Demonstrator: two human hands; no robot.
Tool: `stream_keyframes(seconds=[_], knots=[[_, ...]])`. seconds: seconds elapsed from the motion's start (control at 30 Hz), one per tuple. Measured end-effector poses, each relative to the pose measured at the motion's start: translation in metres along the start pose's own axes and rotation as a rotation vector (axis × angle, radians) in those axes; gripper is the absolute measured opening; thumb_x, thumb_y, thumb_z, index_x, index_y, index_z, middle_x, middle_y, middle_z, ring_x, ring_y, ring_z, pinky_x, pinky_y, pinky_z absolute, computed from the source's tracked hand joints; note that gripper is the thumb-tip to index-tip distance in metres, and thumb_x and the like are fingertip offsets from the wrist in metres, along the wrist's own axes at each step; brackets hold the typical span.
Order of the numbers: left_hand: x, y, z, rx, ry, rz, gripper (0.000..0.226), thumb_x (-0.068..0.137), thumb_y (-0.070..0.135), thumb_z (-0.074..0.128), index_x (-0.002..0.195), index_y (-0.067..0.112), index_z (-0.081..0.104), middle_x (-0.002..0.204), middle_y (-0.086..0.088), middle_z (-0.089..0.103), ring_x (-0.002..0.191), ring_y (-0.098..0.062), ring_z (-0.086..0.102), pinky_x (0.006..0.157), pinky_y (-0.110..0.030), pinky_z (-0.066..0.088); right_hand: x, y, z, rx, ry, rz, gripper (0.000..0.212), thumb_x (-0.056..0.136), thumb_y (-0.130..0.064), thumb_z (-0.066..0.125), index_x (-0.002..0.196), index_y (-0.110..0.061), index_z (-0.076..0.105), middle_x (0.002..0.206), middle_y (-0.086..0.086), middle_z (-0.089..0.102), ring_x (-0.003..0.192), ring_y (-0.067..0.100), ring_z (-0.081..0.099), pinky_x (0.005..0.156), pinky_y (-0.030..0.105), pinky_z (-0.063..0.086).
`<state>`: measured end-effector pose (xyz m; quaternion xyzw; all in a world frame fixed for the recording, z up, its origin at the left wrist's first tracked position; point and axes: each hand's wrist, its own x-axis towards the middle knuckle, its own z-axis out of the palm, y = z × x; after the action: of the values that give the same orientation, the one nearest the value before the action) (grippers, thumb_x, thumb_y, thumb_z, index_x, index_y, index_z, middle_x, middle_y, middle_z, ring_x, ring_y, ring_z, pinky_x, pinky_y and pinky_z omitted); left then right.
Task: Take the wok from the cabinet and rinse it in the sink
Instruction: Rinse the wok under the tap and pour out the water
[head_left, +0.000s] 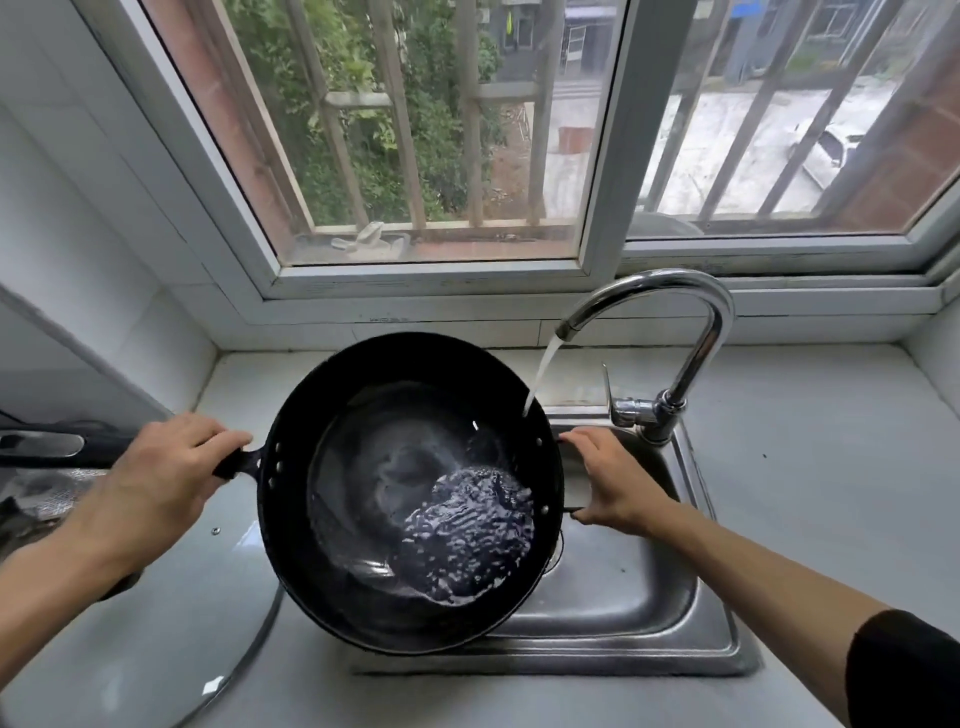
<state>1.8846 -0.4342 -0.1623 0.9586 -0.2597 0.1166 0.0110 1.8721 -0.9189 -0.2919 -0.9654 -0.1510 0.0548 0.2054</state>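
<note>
Over the sink (623, 613) hangs the black wok (410, 493), tilted, water pooled low on its right. Left hand (161, 483) curls its fingers (208, 441) round the long handle; right hand (608, 483) grips the small side handle. Tap (691, 332) pours inside the far rim. A glass lid (156, 623) lies on the grey tabletop (821, 467) just left, below a barred window (441, 130).

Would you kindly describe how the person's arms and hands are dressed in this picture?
Both hands, left hand and right hand, are bare: no gloves, rings or watch visible. The left forearm is uncovered as far as the frame shows. A black sleeve covers the right arm near the elbow.
</note>
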Motion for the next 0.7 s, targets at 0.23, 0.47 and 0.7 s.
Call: stream_keyframes(seconds=[0.23, 0.47, 0.7], knots=[[-0.005, 0.021, 0.003, -0.080, -0.094, 0.056, 0.045, 0.052, -0.002, 0.088, 0.091, 0.011, 0.067, 0.076, 0.000, 0.060, 0.068, -0.027, 0.055, 0.062, -0.032, 0.041, -0.030, 0.011, -0.012, -0.028, -0.187, 0.060, 0.110, 0.053, -0.037, 0.089, 0.145, -0.012, 0.035, 0.142, 0.004, 0.036, 0.132, 0.021, 0.033, 0.110, 0.016, 0.023], [-0.011, 0.041, 0.025, -0.175, -0.163, 0.085, 0.047, 0.054, 0.004, 0.089, 0.092, 0.019, 0.066, 0.078, 0.007, 0.061, 0.068, -0.020, 0.057, 0.061, -0.026, 0.042, -0.058, 0.024, -0.053, -0.087, -0.352, 0.081, 0.104, 0.052, -0.046, 0.084, 0.142, -0.020, 0.039, 0.135, -0.001, 0.041, 0.126, 0.017, 0.038, 0.111, 0.026, 0.031], [-0.012, 0.058, 0.059, -0.345, -0.192, 0.094, 0.053, 0.055, 0.004, 0.089, 0.099, 0.023, 0.064, 0.083, 0.010, 0.063, 0.071, -0.016, 0.059, 0.064, -0.020, 0.043, -0.086, 0.025, -0.096, -0.187, -0.404, 0.123, 0.096, 0.058, -0.040, 0.082, 0.141, -0.016, 0.040, 0.137, 0.001, 0.046, 0.127, 0.018, 0.040, 0.107, 0.022, 0.031]])
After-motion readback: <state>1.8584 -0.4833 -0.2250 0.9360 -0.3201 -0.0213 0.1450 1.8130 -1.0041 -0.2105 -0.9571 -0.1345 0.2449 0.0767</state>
